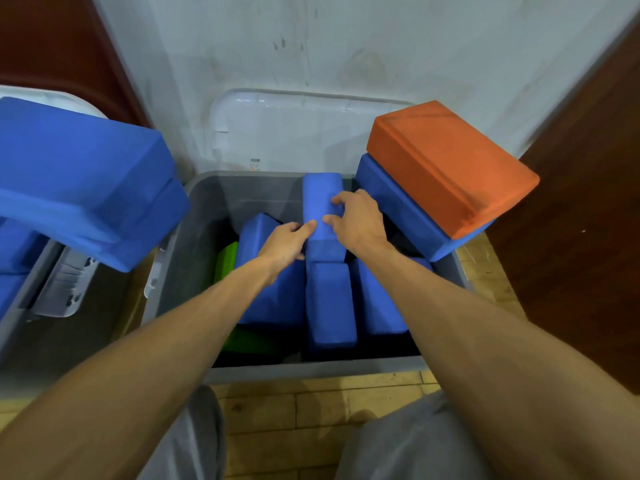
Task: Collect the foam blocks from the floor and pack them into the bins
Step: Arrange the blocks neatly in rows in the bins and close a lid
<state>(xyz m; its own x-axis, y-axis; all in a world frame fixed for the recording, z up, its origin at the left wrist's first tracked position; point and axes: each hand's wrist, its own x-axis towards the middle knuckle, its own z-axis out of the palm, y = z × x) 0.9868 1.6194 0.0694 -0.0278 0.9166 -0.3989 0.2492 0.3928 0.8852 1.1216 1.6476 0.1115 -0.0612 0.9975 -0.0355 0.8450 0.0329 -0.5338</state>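
Observation:
A grey bin (194,258) stands in front of me and holds several blue foam blocks and a green block (227,261) at its left side. Both hands grip one upright blue block (322,195) near the bin's back wall: my left hand (287,240) on its left face, my right hand (360,220) on its right face and top. Another blue block (330,306) stands just in front of it. An orange block (446,164) lies on a blue block (408,216) that rests on the bin's right rim.
A second grey bin (20,306) at the left is piled with large blue blocks (79,181). A clear lid (294,129) leans on the white wall behind. Dark wood panels (581,237) flank the right and back left. Wooden floor (294,410) lies under my knees.

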